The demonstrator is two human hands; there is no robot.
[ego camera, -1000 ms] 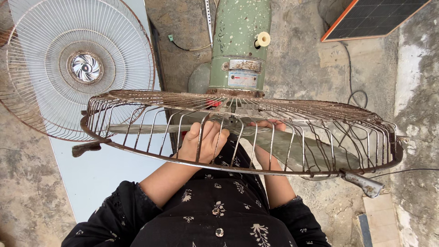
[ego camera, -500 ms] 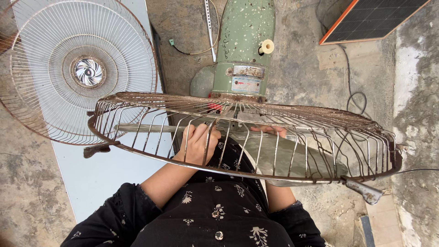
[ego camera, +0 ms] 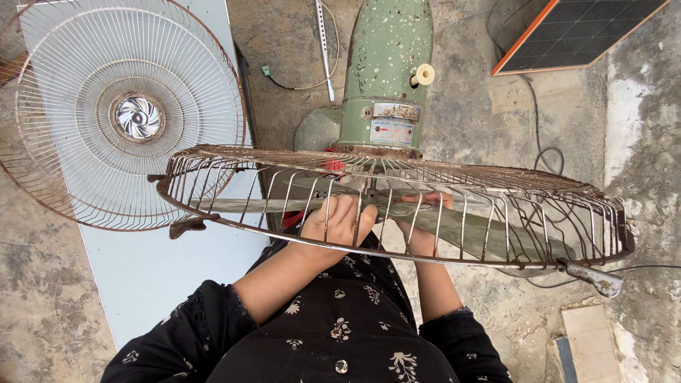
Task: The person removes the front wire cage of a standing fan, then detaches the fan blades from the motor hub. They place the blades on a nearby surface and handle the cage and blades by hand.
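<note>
- Fan under service: a green pedestal fan [ego camera: 386,78] lies on the concrete floor [ego camera: 42,298], motor housing pointing away from the person and the cage end nearest them.
- Far left: a detached front grille [ego camera: 128,113], pale wire with a shiny centre cap, rests partly on a light blue board [ego camera: 156,269]. Judged from this, the front guard is already off the fan.
- Centre left: the rusty rear guard [ego camera: 234,163] remains on the motor housing and stands open toward the person.
- Left hand [ego camera: 339,221]: reaches inside the guard, fingers curled closed at the hub just below the spindle [ego camera: 370,191]. What exactly it grips is hidden behind the wires; it appears to be the hub of the blade [ego camera: 234,205].
- Blade: the grey metal blade is seated on the spindle, so by the look of it removal is not yet done.
- Right hand [ego camera: 418,223]: also inside the guard, lying on the blade just right of the hub. Whether its fingers close around the blade edge cannot be told.
- Right edge: a guard clip [ego camera: 594,278] hangs unlatched at the rim.
- Upper right: an orange-framed solar panel [ego camera: 578,32] lies well apart, with a dark cable [ego camera: 543,145] trailing from it.
</note>
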